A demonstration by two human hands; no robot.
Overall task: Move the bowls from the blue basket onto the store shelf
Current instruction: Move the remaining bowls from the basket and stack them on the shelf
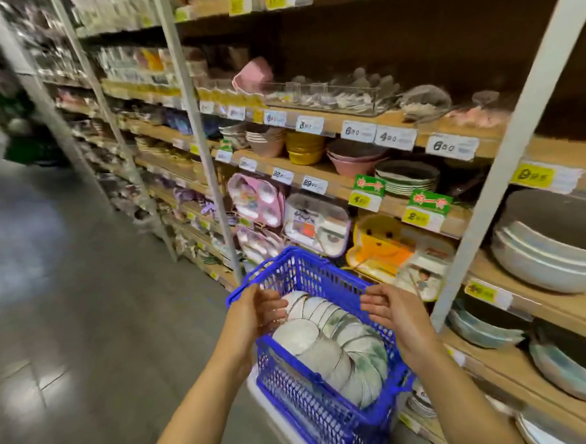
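Observation:
The blue basket [331, 422] sits low in front of me on a white stand, close to the store shelf [492, 357]. Inside it lies a curved row of white bowls [329, 336] with faint green pattern, tipped on their sides and nested. My left hand [256, 313] hovers over the basket's left rim, fingers loosely curled toward the far end of the bowl row and holding nothing. Over the right rim is my right hand [391, 306], its loosely curled fingertips close to the blue edge and nothing in its grasp.
Wooden shelves on the right carry stacked bowls, plates [407, 177], large white basins [554, 260] and children's trays [315, 224], with price tags along the edges. A white upright post [488, 182] stands just right of the basket. Grey aisle floor [65, 287] lies to the left.

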